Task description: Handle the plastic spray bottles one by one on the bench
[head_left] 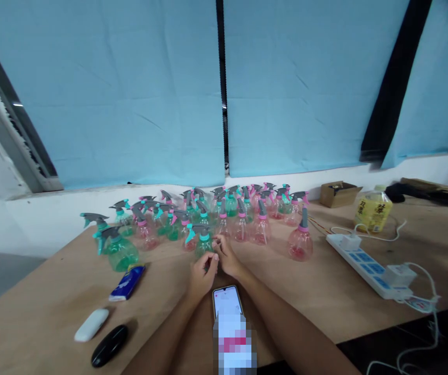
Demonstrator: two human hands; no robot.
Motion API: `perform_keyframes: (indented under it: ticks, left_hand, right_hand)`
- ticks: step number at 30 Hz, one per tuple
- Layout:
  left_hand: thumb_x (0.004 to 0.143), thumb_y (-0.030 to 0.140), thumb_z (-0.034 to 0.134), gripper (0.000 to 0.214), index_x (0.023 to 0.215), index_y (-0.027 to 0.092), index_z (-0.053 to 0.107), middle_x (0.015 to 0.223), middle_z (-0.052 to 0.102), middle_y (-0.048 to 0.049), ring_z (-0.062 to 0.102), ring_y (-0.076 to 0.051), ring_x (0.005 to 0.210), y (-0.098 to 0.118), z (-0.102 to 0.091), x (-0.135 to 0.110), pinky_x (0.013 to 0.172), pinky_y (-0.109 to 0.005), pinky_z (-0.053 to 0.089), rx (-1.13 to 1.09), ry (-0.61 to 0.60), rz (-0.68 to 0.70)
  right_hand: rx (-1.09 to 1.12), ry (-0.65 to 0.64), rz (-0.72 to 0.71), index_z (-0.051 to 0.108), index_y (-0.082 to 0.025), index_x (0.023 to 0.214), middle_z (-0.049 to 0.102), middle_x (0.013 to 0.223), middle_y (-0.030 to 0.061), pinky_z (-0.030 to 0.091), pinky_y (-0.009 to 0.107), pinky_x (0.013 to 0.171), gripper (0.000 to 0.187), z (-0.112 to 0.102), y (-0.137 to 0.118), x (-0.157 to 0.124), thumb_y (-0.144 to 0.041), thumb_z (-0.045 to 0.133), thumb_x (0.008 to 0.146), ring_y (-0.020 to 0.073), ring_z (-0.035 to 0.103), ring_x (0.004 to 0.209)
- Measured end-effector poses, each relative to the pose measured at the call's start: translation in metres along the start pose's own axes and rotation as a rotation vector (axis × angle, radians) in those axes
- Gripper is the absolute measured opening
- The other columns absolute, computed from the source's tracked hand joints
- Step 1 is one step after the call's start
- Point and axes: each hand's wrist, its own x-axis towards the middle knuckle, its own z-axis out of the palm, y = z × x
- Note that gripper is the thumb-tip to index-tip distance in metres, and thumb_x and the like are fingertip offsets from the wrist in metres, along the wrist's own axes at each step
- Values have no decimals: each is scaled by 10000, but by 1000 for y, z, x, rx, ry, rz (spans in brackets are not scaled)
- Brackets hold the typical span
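Both my hands meet on the wooden table (306, 307) just in front of a green spray bottle (203, 240) with a grey and teal trigger head. My left hand (202, 276) is curled, fingertips touching my right hand (226, 256), whose fingers are pinched together near the bottle's base. What the fingers hold, if anything, is too small to make out. Behind them stand several pink and green spray bottles (243, 219) in a crowd. A pink bottle (300, 242) stands apart to the right. A phone (227, 302) lies between my forearms.
A larger green bottle (119, 250) stands at the left, with a blue packet (127, 283), a white case (91, 324) and a black case (109, 345) nearer me. A white power strip (368, 265) with cables, a yellow bottle (372, 211) and a cardboard box (337, 194) lie to the right.
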Motion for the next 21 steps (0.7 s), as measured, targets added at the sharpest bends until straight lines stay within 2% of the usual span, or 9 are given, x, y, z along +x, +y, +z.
perform_keyframes:
  ticks: [4, 7, 9, 11, 14, 17, 21]
  left_hand:
    - [931, 399, 492, 284, 779, 192, 613, 629, 586, 17, 559, -136, 607, 4, 1, 0, 634, -237, 431, 36, -16, 40]
    - [930, 400, 484, 283, 774, 195, 602, 609, 558, 24, 544, -135, 589, 5, 2, 3, 615, -236, 426, -18, 30, 19]
    - [927, 406, 482, 283, 780, 197, 604, 595, 542, 30, 531, -133, 567, 4, 2, 5, 592, -234, 417, -73, 67, -13]
    - [923, 419, 485, 290, 777, 199, 605, 595, 539, 31, 528, -132, 564, 2, 2, 7, 584, -234, 415, -122, 100, -43]
    - [917, 450, 491, 302, 785, 204, 604, 624, 557, 24, 535, -135, 589, -1, 0, 12, 593, -236, 426, -198, 192, -84]
    - [904, 488, 497, 314, 812, 207, 604, 632, 557, 22, 540, -138, 596, -7, -5, 18, 580, -237, 432, -294, 324, -139]
    - [864, 471, 546, 278, 821, 203, 603, 589, 514, 43, 498, -118, 545, -18, -13, 26, 522, -217, 396, -397, 487, -223]
  right_hand:
    - [187, -102, 56, 507, -266, 1192, 522, 1025, 39, 481, 299, 713, 375, 6, 4, -3, -462, 551, 875, 159, 545, 821]
    - [337, -240, 162, 553, -242, 1129, 560, 829, -2, 429, 256, 566, 363, 8, 6, 0, -424, 591, 817, 123, 507, 616]
    - [382, -299, 227, 599, -213, 1036, 536, 672, -32, 402, 248, 543, 286, 9, 6, 3, -400, 556, 824, 114, 477, 545]
    - [361, -318, 231, 624, -197, 909, 521, 607, -40, 415, 254, 590, 209, 8, 5, 5, -369, 524, 844, 118, 492, 561]
    - [280, -277, 177, 632, -194, 816, 605, 693, -17, 457, 293, 771, 193, 6, 6, 7, -350, 527, 857, 146, 583, 731]
    - [246, -192, 168, 662, -206, 886, 682, 863, 12, 439, 351, 935, 208, 5, 11, 8, -369, 536, 855, 186, 631, 937]
    - [239, -148, 204, 663, -217, 944, 713, 954, 34, 451, 383, 953, 207, 5, 20, 9, -362, 544, 856, 208, 650, 994]
